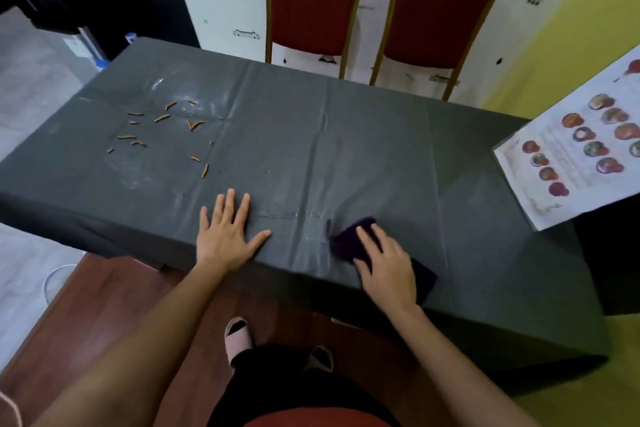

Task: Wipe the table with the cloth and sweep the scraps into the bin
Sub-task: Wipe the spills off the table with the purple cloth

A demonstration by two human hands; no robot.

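A dark grey plastic cover lies over the table (363, 149). My right hand (386, 263) presses flat on a dark purple cloth (348, 243) near the table's front edge, right of centre. My left hand (227, 232) rests flat on the cover with fingers spread, holding nothing, a little left of the cloth. Several orange scraps (162, 130) lie scattered on the far left part of the table, apart from both hands. Faint wet streaks show between the hands. No bin is in view.
Two red chairs with gold frames (313, 3) (440, 10) stand against the wall behind the table. A printed sheet with food pictures (581, 146) overhangs the table's right end. Below the front edge are the wooden floor and my slippered feet (239, 340).
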